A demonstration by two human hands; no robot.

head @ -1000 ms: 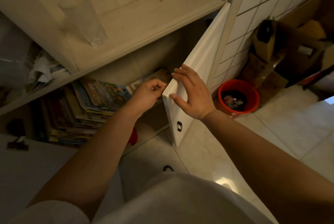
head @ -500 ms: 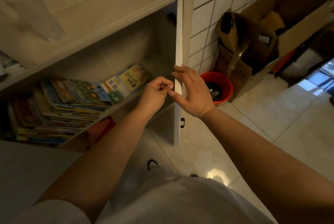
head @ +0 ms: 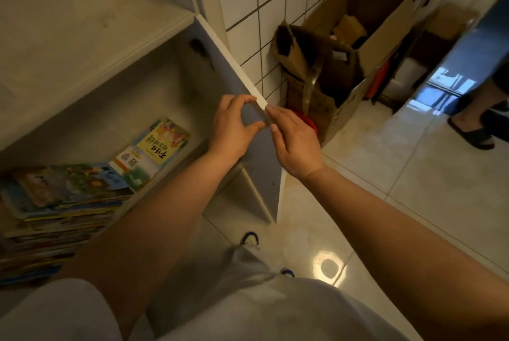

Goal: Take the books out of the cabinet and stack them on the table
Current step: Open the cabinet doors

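Observation:
A pile of colourful books lies flat on the lower shelf of the white cabinet, at the left. A yellow and green book sits on top at the pile's right end. The white cabinet door stands swung wide open, its inner face toward me. My left hand pinches the door's top corner from the inside. My right hand touches the same corner from the outside with fingers nearly straight.
An open cardboard box with crumpled cardboard stands by the tiled wall at the right. A red bucket is partly hidden behind my right hand. Another person's foot in a dark slipper is on the glossy floor.
The door has swung further open, from edge-on to showing its inner face. Both hands stayed at its top corner and moved right with it. The view turned right.

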